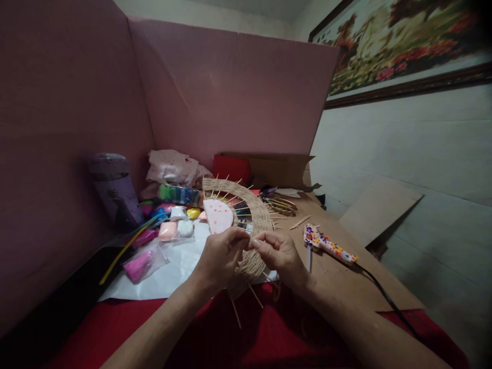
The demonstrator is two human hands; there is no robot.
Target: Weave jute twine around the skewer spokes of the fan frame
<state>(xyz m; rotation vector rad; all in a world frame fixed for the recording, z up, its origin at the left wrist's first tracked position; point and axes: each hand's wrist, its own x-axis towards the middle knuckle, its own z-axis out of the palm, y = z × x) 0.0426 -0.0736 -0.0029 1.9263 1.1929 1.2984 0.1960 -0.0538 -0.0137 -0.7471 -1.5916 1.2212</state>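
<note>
A half-ring of tan twine woven over thin wooden sticks [246, 200] stands in front of me, stick ends poking past both edges. Inside its curve is a white half-round piece with pink dots [218, 216]. My left hand [225, 253] and my right hand [280, 256] meet at the lower part of the weave, fingertips pinched close together. What lies between the fingertips is too small and covered to make out. Below the hands, the weave continues, and a few bare sticks point down over the red cloth.
At left stand a purple tumbler [117, 192] and bagged coloured clay [140, 264] on white paper [154, 284]. A flower-patterned glue gun [328, 245] with a black cord lies on cardboard [369, 284] at right. Loose sticks [300, 222] lie nearby. Pink panels [230, 92] rise behind.
</note>
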